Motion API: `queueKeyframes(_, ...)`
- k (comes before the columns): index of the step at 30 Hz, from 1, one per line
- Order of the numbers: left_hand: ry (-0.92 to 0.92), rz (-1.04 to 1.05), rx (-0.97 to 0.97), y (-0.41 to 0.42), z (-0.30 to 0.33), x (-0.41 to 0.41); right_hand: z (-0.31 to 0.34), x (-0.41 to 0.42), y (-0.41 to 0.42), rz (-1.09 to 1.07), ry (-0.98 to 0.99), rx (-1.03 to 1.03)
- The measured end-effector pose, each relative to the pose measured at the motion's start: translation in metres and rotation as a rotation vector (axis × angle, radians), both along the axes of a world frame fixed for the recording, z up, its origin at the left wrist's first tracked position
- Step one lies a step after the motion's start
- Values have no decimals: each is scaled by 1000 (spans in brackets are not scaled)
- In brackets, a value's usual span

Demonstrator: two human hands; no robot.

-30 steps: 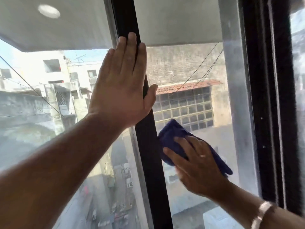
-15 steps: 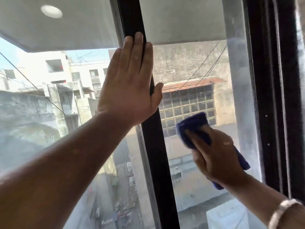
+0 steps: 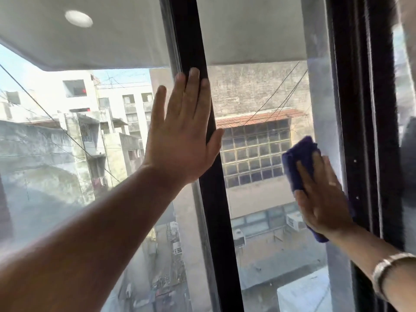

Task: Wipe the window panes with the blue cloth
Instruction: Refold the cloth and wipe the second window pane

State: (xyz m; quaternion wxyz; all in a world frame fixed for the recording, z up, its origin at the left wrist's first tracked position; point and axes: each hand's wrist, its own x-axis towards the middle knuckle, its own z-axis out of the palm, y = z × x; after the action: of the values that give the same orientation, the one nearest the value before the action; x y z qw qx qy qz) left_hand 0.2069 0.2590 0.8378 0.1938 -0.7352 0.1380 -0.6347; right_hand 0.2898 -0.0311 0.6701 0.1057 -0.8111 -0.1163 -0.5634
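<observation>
The right hand presses the soft blue cloth flat on the clear glass pane, straight fingers on top. The left hand lies flat, fingers straight, on the black frame bar.

cloth on pane (right of mullion)

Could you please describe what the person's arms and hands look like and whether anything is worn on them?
Both forearms are bare, no sleeves in view; neither the left hand nor the right hand is gloved. A pale, silvery bracelet circles the right wrist. A small light spot on one right finger may be a ring.
</observation>
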Motion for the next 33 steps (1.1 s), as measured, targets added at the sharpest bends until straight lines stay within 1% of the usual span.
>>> queueKeyframes(2, 2, 19, 13, 4, -11, -1, 18, -2, 15, -15, -45, 214)
queueKeyframes(3, 1, 26, 16, 4, -13, -1, 23, -4, 32, -22, -73, 291)
queueKeyframes(4, 2, 28, 13, 3, -12, -1, 23, -6, 52, -27, -104, 315)
queueKeyframes(5, 5, 27, 9, 2, -11, 1, 14, -6, 71, -31, -131, 252)
queueKeyframes(6, 5, 32, 3, 1, -9, 1, -4, -5, 86, -17, -156, 98)
queueKeyframes(7, 4, 38, 2, 1, -9, 1, -26, -5, 93, -2, -174, -111)
queueKeyframes(8, 5, 44, 1, 1, -10, 1, -44, -3, 87, 17, -180, -309)
queueKeyframes(9, 10, 48, 0, 1, -11, 1, -53, -1, 70, 42, -173, -445)
queueKeyframes(10, 17, 47, -1, 0, -11, 0, -56, 2, 48, 58, -167, -506)
queueKeyframes(11, 24, 44, 0, 0, -11, 0, -53, 4, 29, 54, -152, -496)
queueKeyframes(12, 27, 43, -1, -1, -11, 0, -45, 7, 13, 53, -130, -399)
queueKeyframes(13, 27, 45, -4, -1, -10, 1, -32, 9, 2, 55, -103, -227)
queueKeyframes(15, 28, 43, -9, -1, -11, 1, 3, 14, 7, 0, -103, 189)
queueKeyframes(16, 36, 35, -7, -1, -11, 1, 19, 14, 24, -35, -121, 351)
queueKeyframes(17, 45, 25, -7, -1, -12, 1, 30, 12, 47, -68, -142, 436)
queueKeyframes(18, 50, 16, -10, -1, -13, 1, 35, 9, 72, -92, -170, 428)
queueKeyframes(19, 48, 11, -14, 0, -14, 1, 32, 5, 95, -95, -196, 335)
queueKeyframes(21, 36, 8, -12, 0, -15, 1, -3, 0, 121, -33, -170, -39)
queueKeyframes(22, 34, 8, -9, 0, -14, 1, -25, -2, 116, -12, -141, -228)
queueKeyframes(23, 36, 7, -5, 0, -14, 1, -46, -4, 100, -4, -119, -370)
queueKeyframes(24, 39, 4, -3, 0, -13, 1, -60, -5, 77, 4, -101, -424)
queueKeyframes(25, 41, 0, -3, 0, -13, 1, -66, -7, 52, -2, -80, -393)
queueKeyframes(27, 43, -14, -7, 0, -14, 1, -52, -7, 17, -17, -26, -159)
queueKeyframes(28, 40, -19, -9, 1, -14, 2, -32, -6, 12, -47, -16, -7)
queueKeyframes(30, 34, -29, -8, 0, -14, 2, 7, -3, 40, -113, -57, 253)
queueKeyframes(31, 33, -31, -6, 0, -14, 2, 17, -5, 65, -116, -96, 299)
queueKeyframes(32, 35, -31, -6, 0, -15, 2, 17, -7, 89, -104, -141, 249)
queueKeyframes(33, 36, -31, -5, 0, -16, 2, 6, -9, 109, -71, -180, 121)
